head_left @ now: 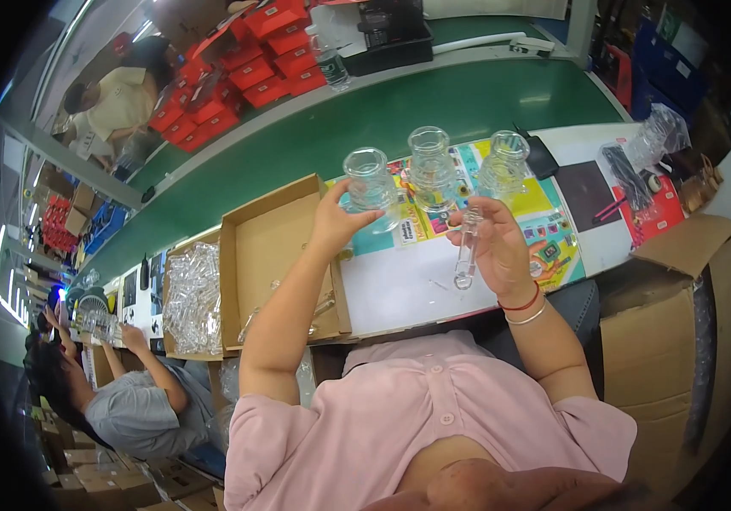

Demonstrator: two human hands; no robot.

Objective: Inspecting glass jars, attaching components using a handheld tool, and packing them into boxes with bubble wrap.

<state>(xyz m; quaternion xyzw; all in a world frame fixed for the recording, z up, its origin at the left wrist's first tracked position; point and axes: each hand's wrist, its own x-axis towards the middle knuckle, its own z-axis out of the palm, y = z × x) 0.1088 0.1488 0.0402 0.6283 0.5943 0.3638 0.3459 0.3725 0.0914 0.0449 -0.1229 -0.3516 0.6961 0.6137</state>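
Note:
Three clear glass vessels with ringed, flared rims stand in a row on the worktop: a left vessel (367, 166), a middle vessel (430, 166) and a right vessel (505, 162). My left hand (336, 223) is curved around the side of the left one, thumb towards me and fingers behind. In front of the middle and right vessels, my right hand (499, 247) pinches a slim clear glass tube (466, 254). The tube hangs almost upright, its wider end down, above the white part of the worktop.
An open cardboard tray (276, 230) with a few glass pieces lies left of me, beside a box heaped with glass tubes (193, 298). Colourful printed sheets (544, 200) lie under the vessels. Behind runs a green bench (485, 85) with red boxes (259, 60). A co-worker (148, 409) sits at left.

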